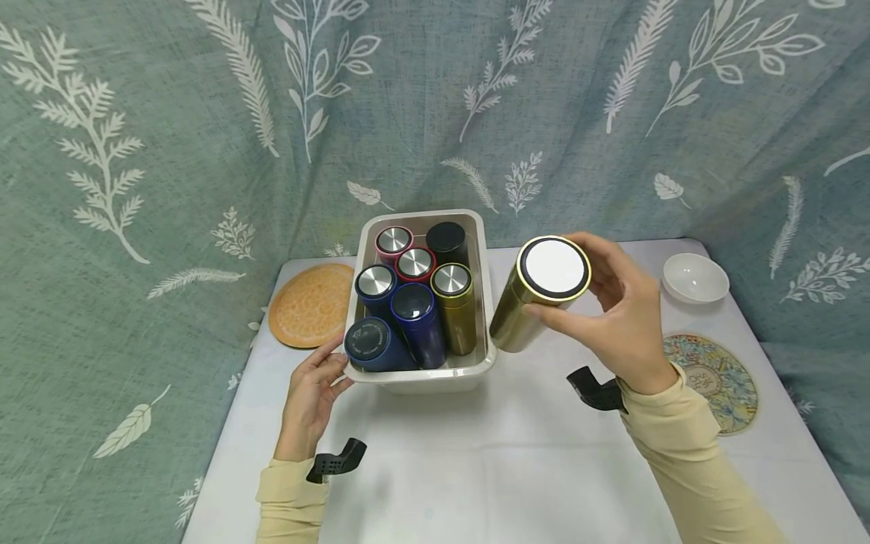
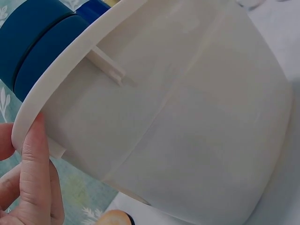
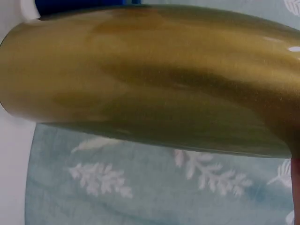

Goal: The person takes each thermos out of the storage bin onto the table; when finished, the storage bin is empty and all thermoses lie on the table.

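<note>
My right hand [image 1: 628, 325] grips a gold thermos bottle [image 1: 516, 317] near its lid, between thumb and fingers. The bottle is tilted beside the right edge of a white plastic bin [image 1: 435, 384], and its gold body [image 3: 150, 79] fills much of the right wrist view. At the bin's front left corner, my left hand [image 1: 311, 400] pinches the rim [image 2: 61, 70]. Several thermos bottles stand in the bin, including a second gold one [image 1: 458, 325], a blue one [image 1: 421, 332] and a black one [image 1: 447, 239]. A dark blue bottle [image 1: 374, 344] leans at the front left.
An orange round mat [image 1: 309, 302] lies left of the bin. On the right are a white bowl [image 1: 695, 278] and a patterned round mat [image 1: 730, 385], partly behind my right forearm. A leaf-print curtain [image 1: 421, 98] hangs behind the white table [image 1: 489, 468].
</note>
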{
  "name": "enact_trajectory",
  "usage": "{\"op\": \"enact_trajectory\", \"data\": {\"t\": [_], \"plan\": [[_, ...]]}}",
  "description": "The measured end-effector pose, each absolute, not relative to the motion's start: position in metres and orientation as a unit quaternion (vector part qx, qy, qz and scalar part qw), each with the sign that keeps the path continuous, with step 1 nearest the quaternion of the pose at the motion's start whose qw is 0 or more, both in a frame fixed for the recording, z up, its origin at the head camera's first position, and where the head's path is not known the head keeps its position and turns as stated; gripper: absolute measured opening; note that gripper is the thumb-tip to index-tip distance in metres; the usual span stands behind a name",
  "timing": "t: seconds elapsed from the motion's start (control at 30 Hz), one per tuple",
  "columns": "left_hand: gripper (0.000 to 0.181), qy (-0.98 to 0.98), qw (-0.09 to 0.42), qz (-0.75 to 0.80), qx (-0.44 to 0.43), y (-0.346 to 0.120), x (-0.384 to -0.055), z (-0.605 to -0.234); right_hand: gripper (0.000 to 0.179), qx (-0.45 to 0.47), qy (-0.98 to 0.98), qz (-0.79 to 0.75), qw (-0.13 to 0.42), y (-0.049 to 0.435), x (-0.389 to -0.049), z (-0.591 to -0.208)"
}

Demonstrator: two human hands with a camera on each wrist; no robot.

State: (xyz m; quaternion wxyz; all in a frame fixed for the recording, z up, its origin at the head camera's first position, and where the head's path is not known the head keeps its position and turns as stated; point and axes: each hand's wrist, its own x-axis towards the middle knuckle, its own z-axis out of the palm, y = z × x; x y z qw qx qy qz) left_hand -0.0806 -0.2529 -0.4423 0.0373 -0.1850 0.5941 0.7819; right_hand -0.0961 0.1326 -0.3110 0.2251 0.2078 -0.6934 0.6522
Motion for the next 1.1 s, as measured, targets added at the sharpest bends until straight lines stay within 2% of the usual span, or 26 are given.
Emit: {"op": "enact_trajectory", "data": {"t": [0.37,0.8,1.1], "plan": [[0.032,0.602,0.036,0.775,-0.186,-0.254,-0.078,-0.442,0.072,0.128,-0.751,0.611,0.218,0.155,-0.107,-0.342],[0.033,0.593,0.035,0.784,-0.179,-0.256,-0.075,-0.443,0.069,-0.021,-0.762,0.608,0.221,0.185,-0.139,-0.393],[0.047,0.621,0.033,0.763,-0.174,-0.253,-0.079,-0.441,0.067,-0.100,-0.765,0.595,0.227,0.210,-0.153,-0.422]]}}
